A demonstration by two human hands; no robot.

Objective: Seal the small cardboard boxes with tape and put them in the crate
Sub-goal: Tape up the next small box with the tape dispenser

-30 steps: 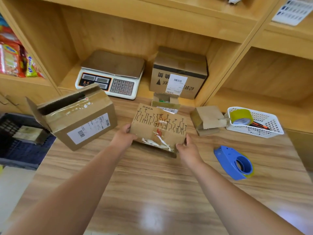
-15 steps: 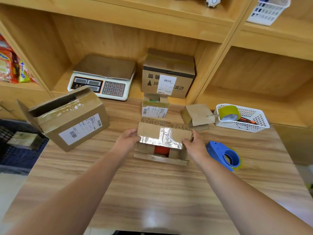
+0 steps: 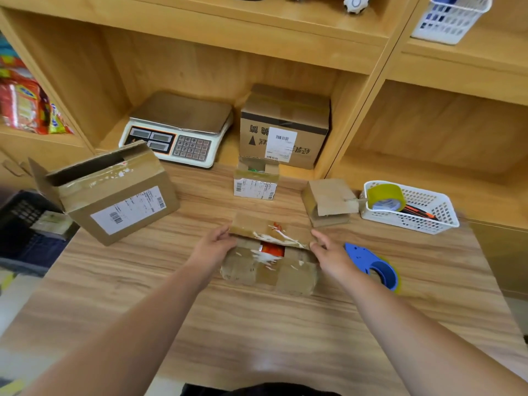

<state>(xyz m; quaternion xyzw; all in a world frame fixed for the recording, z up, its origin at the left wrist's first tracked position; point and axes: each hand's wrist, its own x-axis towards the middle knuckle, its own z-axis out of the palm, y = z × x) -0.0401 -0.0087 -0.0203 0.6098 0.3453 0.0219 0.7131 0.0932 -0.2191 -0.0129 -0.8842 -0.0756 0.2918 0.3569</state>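
Wooden table (image 3: 257,324) set before open shelving, with a scale (image 3: 183,130) in the alcove behind. Small box (image 3: 268,270) lies at the table's centre, long axis running left to right, opening turned upward; a red item shows in the gap between its flaps. My 2 arms reach forward and converge on it. My left hand (image 3: 213,247) pinches the left end of the far flap (image 3: 257,225) and my right hand (image 3: 333,252) pinches its right end: both grips narrow, closed on cardboard. Blue tape dispenser (image 3: 371,265) lies just beside my right hand; a white basket (image 3: 428,221) holding 1 tape roll (image 3: 384,195) stands farther back. Dark crate (image 3: 25,235) sits beyond the table's left edge, well apart from the box.
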